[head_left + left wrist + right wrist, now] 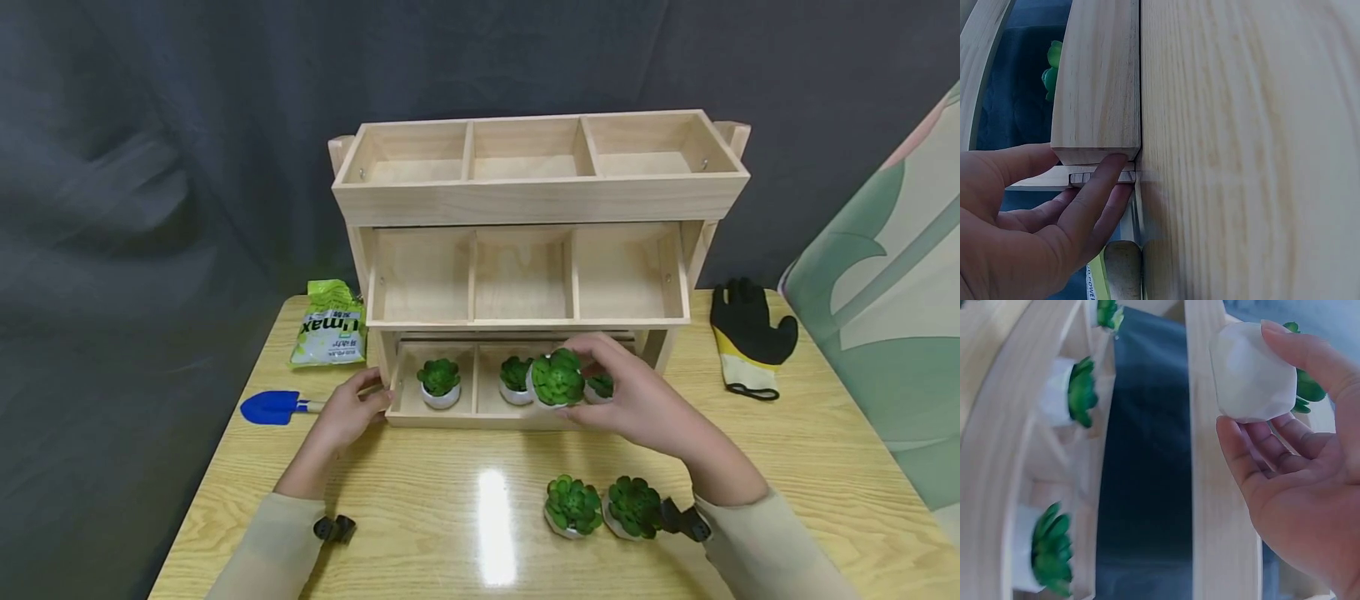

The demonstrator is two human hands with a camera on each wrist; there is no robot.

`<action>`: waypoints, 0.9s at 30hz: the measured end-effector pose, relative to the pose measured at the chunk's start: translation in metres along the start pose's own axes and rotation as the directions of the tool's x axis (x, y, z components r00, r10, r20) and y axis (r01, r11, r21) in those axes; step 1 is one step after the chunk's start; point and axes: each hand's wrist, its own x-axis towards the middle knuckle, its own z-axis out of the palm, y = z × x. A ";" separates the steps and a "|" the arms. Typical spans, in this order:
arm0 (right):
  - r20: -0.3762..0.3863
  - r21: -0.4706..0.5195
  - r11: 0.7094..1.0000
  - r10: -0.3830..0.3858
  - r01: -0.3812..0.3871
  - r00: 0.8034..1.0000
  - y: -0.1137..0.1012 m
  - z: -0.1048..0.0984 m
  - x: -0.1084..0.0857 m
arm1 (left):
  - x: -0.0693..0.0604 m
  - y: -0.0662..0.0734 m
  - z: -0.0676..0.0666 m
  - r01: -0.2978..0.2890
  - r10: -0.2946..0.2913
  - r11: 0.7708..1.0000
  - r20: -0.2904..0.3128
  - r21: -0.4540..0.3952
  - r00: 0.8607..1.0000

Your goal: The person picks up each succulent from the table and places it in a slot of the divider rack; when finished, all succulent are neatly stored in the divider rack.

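My right hand pinches a white pot with a green succulent in front of the wooden rack's bottom tier; in the right wrist view its fingers and thumb are round the white pot. My left hand holds the left end of the bottom tier, and the left wrist view shows its fingers against the wooden corner. Three potted succulents stand in the bottom tier: one at the left, one in the middle, and one at the right, partly hidden by my right hand.
Two potted succulents stand on the table near my right forearm. A green-white packet and a blue shovel lie left of the rack, a black-yellow glove right. The upper tier and middle tier overhang the bottom one.
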 end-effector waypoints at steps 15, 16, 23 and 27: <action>0.060 0.123 0.992 -0.041 0.034 0.997 -0.045 0.006 0.063 | -0.001 0.001 -0.001 0.006 -0.006 1.000 -0.001 -0.001 1.000; 0.056 0.121 0.992 -0.042 0.035 0.998 -0.047 0.006 0.068 | -0.002 0.001 -0.001 0.005 -0.005 1.000 -0.001 -0.002 1.000; 0.032 0.092 0.994 -0.069 0.066 0.997 -0.059 0.010 0.101 | -0.001 0.002 0.000 0.000 0.000 1.000 -0.006 -0.002 1.000; 0.037 0.102 0.994 -0.030 0.026 0.999 -0.065 0.014 0.120 | -0.001 0.002 0.000 0.003 -0.003 1.000 -0.003 -0.009 1.000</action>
